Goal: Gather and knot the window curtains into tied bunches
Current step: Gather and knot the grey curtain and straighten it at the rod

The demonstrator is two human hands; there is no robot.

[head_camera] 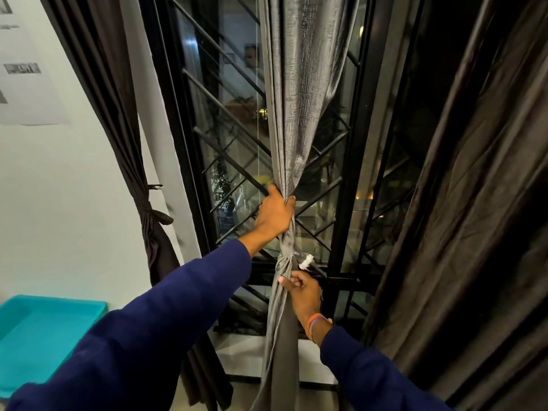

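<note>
A grey curtain (299,93) hangs in front of the middle of the window, gathered into a narrow bunch. A knot (285,259) sits in it at about sill height. My left hand (274,213) is closed round the bunch just above the knot. Just below the knot, my right hand (304,295) pinches the fabric, and the tail hangs down from there. A dark brown curtain (118,114) at the left is bound with a tie (154,216). Another dark brown curtain (462,218) hangs loose at the right.
Behind the curtains stands a black window frame with a diagonal grille (237,161), dark outside. A turquoise tray (38,330) lies at the lower left. A printed sheet (23,69) is stuck on the white wall. A small white clip or tag (306,260) shows beside the knot.
</note>
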